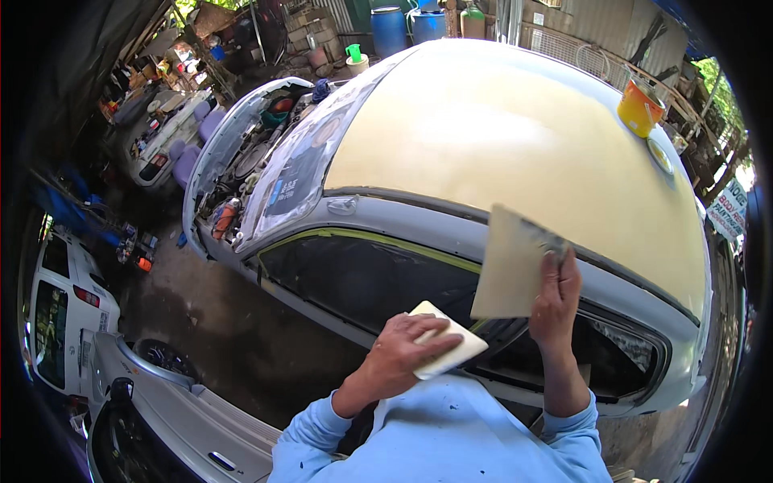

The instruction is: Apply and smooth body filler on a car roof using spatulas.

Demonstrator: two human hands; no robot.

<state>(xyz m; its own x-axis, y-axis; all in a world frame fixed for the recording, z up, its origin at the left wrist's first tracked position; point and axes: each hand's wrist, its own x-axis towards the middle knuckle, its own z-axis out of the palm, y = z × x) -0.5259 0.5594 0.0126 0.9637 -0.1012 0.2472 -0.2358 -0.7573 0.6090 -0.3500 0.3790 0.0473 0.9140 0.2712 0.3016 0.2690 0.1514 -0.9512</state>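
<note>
My left hand (394, 354) is closed on a pale cream flat block (451, 342) with rounded corners, its fingers lying across the top. Higher up and to the right, my right hand (555, 302) pinches a stiff grey-beige rectangular sheet (511, 270) by its right edge, thumb and fingers pressed on it. A dark smudge marks the sheet near the fingers. Both things are held apart, in front of the side of a car. Its roof (483, 121) has a pale yellow coat, and its grey side window (362, 274) is edged with yellow-green tape.
An orange-yellow can (640, 107) stands on the roof's far right, beside a round lid (660, 155). The engine bay (250, 153) is uncovered. Behind me to the left is a silver car (169, 419), with a white vehicle (68, 310) beyond. Blue drums (389, 30) stand at the back.
</note>
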